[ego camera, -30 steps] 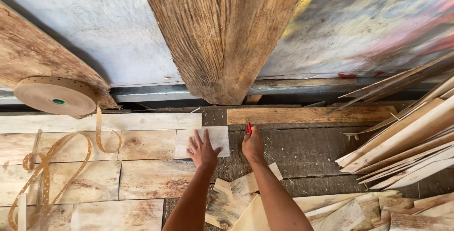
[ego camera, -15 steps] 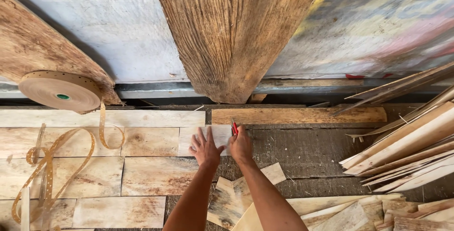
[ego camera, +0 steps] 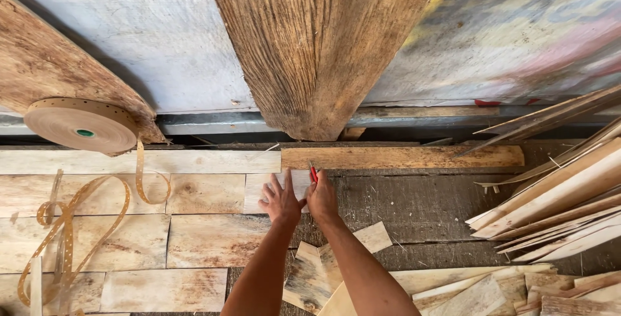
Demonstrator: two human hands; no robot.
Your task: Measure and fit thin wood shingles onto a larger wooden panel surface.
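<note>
My left hand (ego camera: 281, 200) lies flat with fingers spread on a small pale veneer piece (ego camera: 259, 190) at the right end of a row of veneer sheets. My right hand (ego camera: 321, 198) is right beside it, closed around a thin red-handled tool (ego camera: 313, 174) whose tip points at the piece's right edge. Both forearms reach in from the bottom of the view. A long narrow wood strip (ego camera: 401, 157) lies just beyond the hands.
Rows of veneer sheets (ego camera: 129, 238) cover the dark bench on the left. A roll of perforated brown tape (ego camera: 81, 124) trails a looping strip (ego camera: 71, 219). A thick wooden beam (ego camera: 317, 44) stands ahead. Stacked veneer strips (ego camera: 563, 206) lie right, offcuts (ego camera: 362, 277) near me.
Both hands have stayed together on the small veneer piece. The right hand with the red tool has drawn a little closer to the left hand; the view has shifted slightly.
</note>
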